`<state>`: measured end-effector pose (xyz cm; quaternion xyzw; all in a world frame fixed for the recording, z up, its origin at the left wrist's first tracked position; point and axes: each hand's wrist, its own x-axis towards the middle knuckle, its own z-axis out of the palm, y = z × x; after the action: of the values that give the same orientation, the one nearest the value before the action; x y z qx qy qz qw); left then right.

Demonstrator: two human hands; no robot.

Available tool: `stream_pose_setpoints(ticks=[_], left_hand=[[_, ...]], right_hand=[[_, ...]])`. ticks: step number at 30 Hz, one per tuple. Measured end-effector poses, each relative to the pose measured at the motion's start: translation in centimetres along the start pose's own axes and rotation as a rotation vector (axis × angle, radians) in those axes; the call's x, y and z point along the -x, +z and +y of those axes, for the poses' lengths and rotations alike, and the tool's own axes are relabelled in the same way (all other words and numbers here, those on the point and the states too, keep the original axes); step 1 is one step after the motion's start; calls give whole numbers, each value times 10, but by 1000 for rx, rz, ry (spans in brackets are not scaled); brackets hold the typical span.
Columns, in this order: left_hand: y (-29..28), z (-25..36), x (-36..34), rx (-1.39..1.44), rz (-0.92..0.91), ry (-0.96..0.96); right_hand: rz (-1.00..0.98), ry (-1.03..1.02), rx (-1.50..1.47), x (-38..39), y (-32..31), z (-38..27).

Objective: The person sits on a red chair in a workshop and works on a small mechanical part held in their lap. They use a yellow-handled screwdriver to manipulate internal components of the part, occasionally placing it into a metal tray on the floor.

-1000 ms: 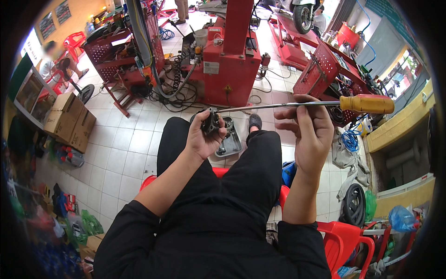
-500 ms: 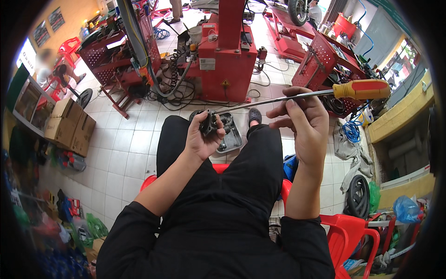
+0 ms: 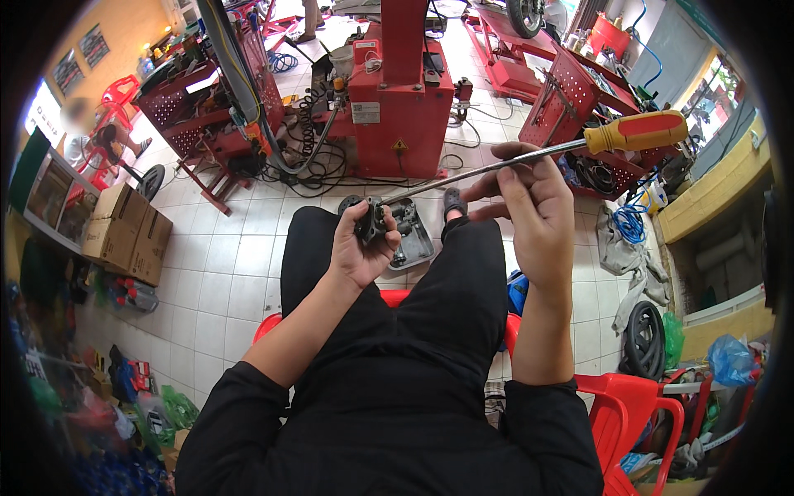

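My left hand (image 3: pixel 356 256) is closed around a small dark metal mechanical part (image 3: pixel 372 225), held above my lap. A long screwdriver (image 3: pixel 635 132) with a yellow and red handle slants across in front of me. My right hand (image 3: pixel 533 207) pinches its shank between thumb and index finger, just below the handle, while the other fingers are loosely bent. The screwdriver's tip reaches the part in my left hand; whether it touches or sits inside it I cannot tell. On the floor beyond, a grey tray (image 3: pixel 423 250) holds several dark metal pieces.
Ahead stands a red machine (image 3: pixel 397 124) with cables and hoses around its base. Cardboard boxes (image 3: pixel 124 231) are stacked at left. At right are a red plastic chair (image 3: pixel 616 417), black tyres (image 3: pixel 643 339) and a blue hose (image 3: pixel 628 225). A person (image 3: pixel 78 145) sits far left.
The screwdriver's handle and my right hand have shifted slightly up and left in view. My left hand keeps its grip on the metal part. The whole view has moved a little.
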<state>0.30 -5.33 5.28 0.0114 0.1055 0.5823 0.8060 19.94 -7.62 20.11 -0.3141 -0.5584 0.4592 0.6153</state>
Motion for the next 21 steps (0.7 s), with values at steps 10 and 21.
stream_pose_setpoints(ticks=[10, 21], left_hand=[[-3, -5, 0, 9, 26, -39], [-7, -9, 3, 7, 5, -33]], right_hand=[[22, -160, 291, 0, -14, 11], [-13, -58, 163, 1, -11, 3]])
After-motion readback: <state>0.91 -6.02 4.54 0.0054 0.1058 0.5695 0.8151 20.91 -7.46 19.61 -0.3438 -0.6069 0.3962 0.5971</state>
